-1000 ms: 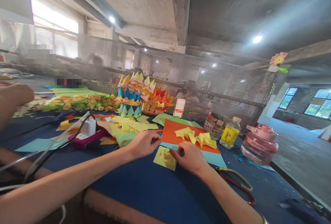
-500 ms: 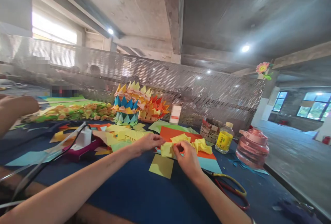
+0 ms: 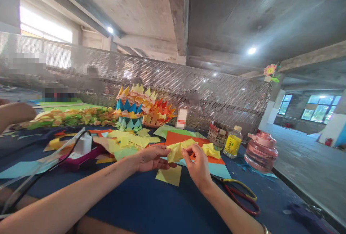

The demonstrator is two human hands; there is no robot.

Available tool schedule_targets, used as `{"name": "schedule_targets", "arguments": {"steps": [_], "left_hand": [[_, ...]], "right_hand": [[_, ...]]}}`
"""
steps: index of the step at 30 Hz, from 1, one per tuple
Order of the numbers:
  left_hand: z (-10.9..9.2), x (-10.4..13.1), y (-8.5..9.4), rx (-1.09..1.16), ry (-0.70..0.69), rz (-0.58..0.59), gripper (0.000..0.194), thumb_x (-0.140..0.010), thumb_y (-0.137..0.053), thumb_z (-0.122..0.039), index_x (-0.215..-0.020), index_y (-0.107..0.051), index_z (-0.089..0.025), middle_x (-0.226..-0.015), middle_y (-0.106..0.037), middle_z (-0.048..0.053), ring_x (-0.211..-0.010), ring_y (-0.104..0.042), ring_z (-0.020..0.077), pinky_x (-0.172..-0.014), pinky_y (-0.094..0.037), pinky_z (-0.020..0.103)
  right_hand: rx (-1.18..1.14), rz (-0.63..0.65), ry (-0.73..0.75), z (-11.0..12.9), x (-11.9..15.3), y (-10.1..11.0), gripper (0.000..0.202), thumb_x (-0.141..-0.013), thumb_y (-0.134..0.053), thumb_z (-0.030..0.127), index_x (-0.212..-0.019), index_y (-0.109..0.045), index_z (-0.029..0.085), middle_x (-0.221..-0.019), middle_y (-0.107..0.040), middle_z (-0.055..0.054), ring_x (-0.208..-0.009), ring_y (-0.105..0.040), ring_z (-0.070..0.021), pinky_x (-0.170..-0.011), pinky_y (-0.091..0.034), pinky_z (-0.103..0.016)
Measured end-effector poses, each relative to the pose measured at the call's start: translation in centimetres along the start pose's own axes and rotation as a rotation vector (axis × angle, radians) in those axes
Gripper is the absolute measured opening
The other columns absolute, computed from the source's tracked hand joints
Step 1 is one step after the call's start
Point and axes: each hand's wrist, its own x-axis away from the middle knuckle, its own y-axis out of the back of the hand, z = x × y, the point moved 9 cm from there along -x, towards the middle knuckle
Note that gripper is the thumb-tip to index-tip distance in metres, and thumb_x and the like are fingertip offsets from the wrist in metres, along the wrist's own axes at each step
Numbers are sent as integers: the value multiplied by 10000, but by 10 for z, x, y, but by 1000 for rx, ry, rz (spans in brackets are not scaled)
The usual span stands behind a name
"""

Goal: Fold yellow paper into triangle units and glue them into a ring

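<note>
Between my two hands is a piece of folded yellow paper (image 3: 175, 153), held over the table. My left hand (image 3: 152, 158) pinches its left edge between thumb and fingers. On its right side, my right hand (image 3: 196, 159) closes thumb and forefinger on the paper. Just below lies a flat yellow paper square (image 3: 169, 175) on the dark blue cloth. Behind the hands, more folded yellow pieces (image 3: 211, 151) rest on an orange sheet (image 3: 173, 138), with a light blue sheet (image 3: 220, 170) partly under it.
Folded-paper crowns (image 3: 129, 109) stand at the back, left of a woven basket (image 3: 217, 135). To the right are a yellow-labelled bottle (image 3: 233, 143), a pink jug (image 3: 261, 153) and scissors (image 3: 243, 194). A magenta holder (image 3: 83, 158) with cables sits left. Another person's arm (image 3: 17, 114) reaches in.
The yellow paper has been lifted and tilted, its folds now standing out. My left hand has turned, its fingers now beneath the paper. The view has shifted slightly.
</note>
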Motion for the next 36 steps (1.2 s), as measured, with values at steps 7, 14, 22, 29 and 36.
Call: {"name": "schedule_targets", "arguments": {"steps": [7, 14, 22, 29, 36], "left_hand": [[-8, 0, 6, 104, -78, -48, 356, -711, -766, -282, -969, -597, -104, -952, -692, 119, -848, -688, 221, -704, -530, 254], [-22, 1, 25, 40, -227, -233, 273, -583, -836, -225, -697, -606, -131, -769, -701, 48, -746, -660, 135, -770, -503, 234], [-36, 8, 18, -213, -368, -271, 297, -534, -837, -340, -627, -640, -138, -700, -657, 21, -689, -589, 131, -713, -446, 244], [-49, 11, 9, -442, -522, -258, 231, -559, -794, -313, -557, -630, -149, -849, -642, 49, -747, -557, 159, -695, -417, 259], [-53, 15, 11, -527, -571, -300, 216, -662, -720, -337, -615, -630, -147, -892, -629, 53, -722, -552, 145, -671, -416, 255]], "right_hand": [[-68, 58, 0, 3, 0, -8, 228, -871, -514, 313, -675, -511, 198, -714, -557, -21, -685, -515, -155, -644, -406, -280], [-204, 101, -161, -8, 4, -12, 190, -856, -543, 374, -939, -529, 203, -752, -598, -11, -671, -538, -153, -598, -405, -265], [-540, 225, -365, -16, 9, -32, 329, -824, -561, 489, -977, -537, 199, -732, -654, -22, -731, -609, -176, -681, -447, -290], [-596, 269, -508, -20, 12, -37, 412, -757, -582, 596, -818, -587, 188, -756, -688, -52, -764, -643, -203, -583, -441, -268], [-643, 324, -563, -26, 21, -48, 546, -684, -720, 468, -1091, -467, 208, -764, -710, -38, -720, -654, -203, -595, -445, -291]]}}
